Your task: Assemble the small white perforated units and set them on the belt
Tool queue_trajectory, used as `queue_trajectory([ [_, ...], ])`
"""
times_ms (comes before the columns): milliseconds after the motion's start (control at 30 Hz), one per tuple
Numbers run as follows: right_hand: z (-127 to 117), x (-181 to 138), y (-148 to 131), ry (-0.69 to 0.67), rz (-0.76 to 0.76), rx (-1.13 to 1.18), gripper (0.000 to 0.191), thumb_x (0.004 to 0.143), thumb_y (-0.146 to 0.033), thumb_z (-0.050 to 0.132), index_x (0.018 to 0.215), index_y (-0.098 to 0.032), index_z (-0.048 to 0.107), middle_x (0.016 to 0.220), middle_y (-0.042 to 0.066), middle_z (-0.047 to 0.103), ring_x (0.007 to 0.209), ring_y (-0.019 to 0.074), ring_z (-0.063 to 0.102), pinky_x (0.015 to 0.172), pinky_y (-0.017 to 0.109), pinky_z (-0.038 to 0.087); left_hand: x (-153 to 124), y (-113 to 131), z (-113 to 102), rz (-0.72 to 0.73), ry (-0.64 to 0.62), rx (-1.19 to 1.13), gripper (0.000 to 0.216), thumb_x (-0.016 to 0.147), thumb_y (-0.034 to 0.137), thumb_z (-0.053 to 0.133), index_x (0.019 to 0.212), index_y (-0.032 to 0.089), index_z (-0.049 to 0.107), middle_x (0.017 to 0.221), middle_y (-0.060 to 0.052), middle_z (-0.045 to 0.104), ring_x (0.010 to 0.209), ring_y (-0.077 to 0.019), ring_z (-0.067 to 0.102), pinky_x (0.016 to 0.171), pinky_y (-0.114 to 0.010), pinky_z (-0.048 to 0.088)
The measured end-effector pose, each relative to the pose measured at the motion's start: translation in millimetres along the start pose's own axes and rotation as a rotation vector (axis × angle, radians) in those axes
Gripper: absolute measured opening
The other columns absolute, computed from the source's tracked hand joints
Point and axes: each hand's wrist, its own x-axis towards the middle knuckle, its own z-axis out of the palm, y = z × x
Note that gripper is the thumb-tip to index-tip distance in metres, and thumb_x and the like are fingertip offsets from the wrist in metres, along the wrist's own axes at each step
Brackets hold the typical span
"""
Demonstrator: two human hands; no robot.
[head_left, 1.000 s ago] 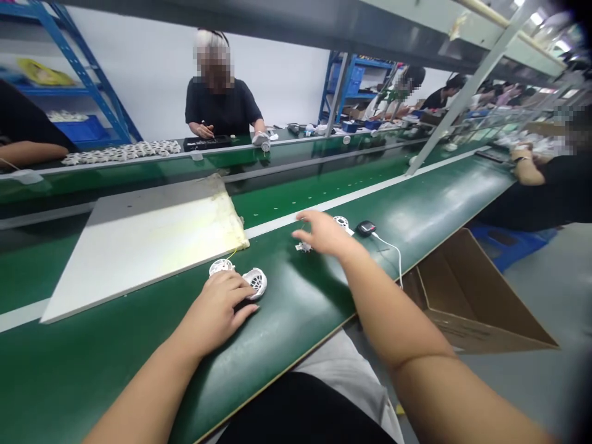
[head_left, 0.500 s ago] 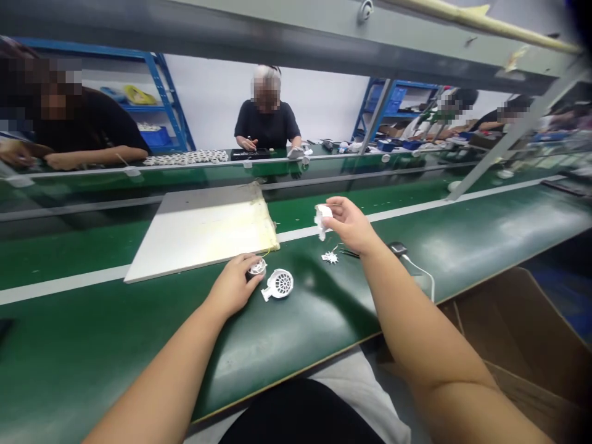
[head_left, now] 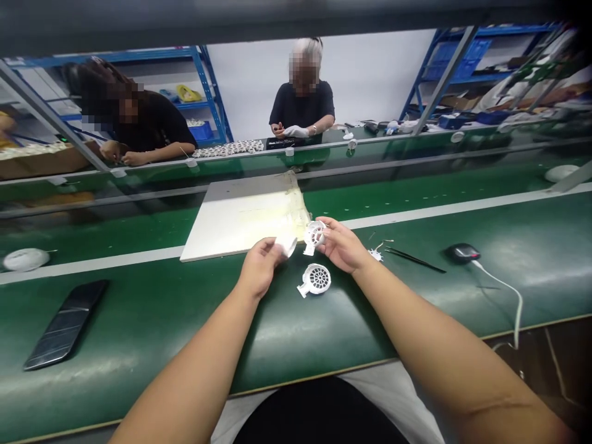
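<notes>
My left hand (head_left: 261, 266) pinches a small white plastic piece (head_left: 287, 245) between its fingers. My right hand (head_left: 340, 245) grips a white round grilled plastic housing (head_left: 314, 237), and the two hands nearly meet above the belt. Just below them, a second white grilled housing (head_left: 315, 279) lies on the green conveyor belt (head_left: 185, 320). To the right of my right hand are a small white spiked part (head_left: 375, 253) and a pair of black tweezers (head_left: 414, 259).
A pale board (head_left: 245, 216) lies on the belt behind my hands. A black phone (head_left: 66, 324) lies at the left, and a black corded device (head_left: 462, 253) sits at the right. Two co-workers (head_left: 303, 102) work across a second belt, before blue shelving.
My view has swung left, bringing the phone into sight. My hands have come together, and my right hand now holds a grilled housing. The second housing stays on the belt.
</notes>
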Motion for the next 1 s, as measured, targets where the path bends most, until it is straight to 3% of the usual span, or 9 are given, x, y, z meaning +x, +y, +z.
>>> queue_trajectory([
  [133, 8.5, -1.3, 3.3, -0.078, 0.064, 0.05, 0.04, 0.081, -0.04, 0.068, 0.116, -0.024, 0.059, 0.111, 0.006, 0.069, 0.091, 0.0177, 0.066, 0.08, 0.034, 0.056, 2.7, 6.6, 0.5, -0.165, 0.108, -0.361, 0.029, 0.093, 0.041, 0.063, 0.107, 0.016, 0.066, 0.104, -0.007, 0.073, 0.084, -0.0125, 0.071, 0.073, -0.021, 0.058],
  [300, 17.0, -7.2, 5.8, -0.112, 0.085, 0.089, 0.047, 0.077, -0.041, 0.074, 0.119, -0.023, 0.062, 0.116, 0.008, 0.069, 0.092, 0.0184, 0.067, 0.083, 0.036, 0.057, 2.9, 10.1, 2.1, -0.212, 0.125, -0.431, 0.028, 0.096, 0.039, 0.058, 0.107, 0.014, 0.068, 0.102, -0.008, 0.074, 0.082, -0.0129, 0.072, 0.072, -0.02, 0.059],
  [533, 23.7, -13.0, 7.0, -0.166, 0.051, 0.097, 0.044, 0.078, -0.037, 0.077, 0.118, -0.025, 0.063, 0.118, 0.006, 0.068, 0.098, 0.0172, 0.066, 0.091, 0.035, 0.056, -5.3, 4.3, 5.1, 0.051, 0.05, -0.23, 0.034, 0.079, 0.041, 0.079, 0.099, 0.02, 0.063, 0.105, -0.002, 0.069, 0.095, -0.0124, 0.066, 0.09, -0.027, 0.054],
  [733, 30.1, -15.8, 10.0, -0.185, 0.029, 0.15, 0.047, 0.076, -0.033, 0.081, 0.119, -0.024, 0.065, 0.12, 0.006, 0.067, 0.099, 0.0166, 0.064, 0.089, 0.031, 0.055, -10.8, 5.2, 9.1, 0.273, -0.004, 0.043, 0.054, 0.07, 0.033, 0.086, 0.115, 0.021, 0.058, 0.119, -0.007, 0.062, 0.112, -0.0212, 0.061, 0.099, -0.036, 0.049],
  [1000, 40.4, -20.6, 10.8, -0.216, -0.013, 0.121, 0.043, 0.077, -0.033, 0.081, 0.117, -0.024, 0.068, 0.119, 0.006, 0.066, 0.101, 0.017, 0.063, 0.089, 0.03, 0.053, -17.2, 4.4, 9.5, 0.414, -0.018, 0.258, 0.039, 0.075, 0.026, 0.082, 0.108, 0.02, 0.064, 0.117, -0.009, 0.065, 0.111, -0.023, 0.063, 0.102, -0.041, 0.049],
])
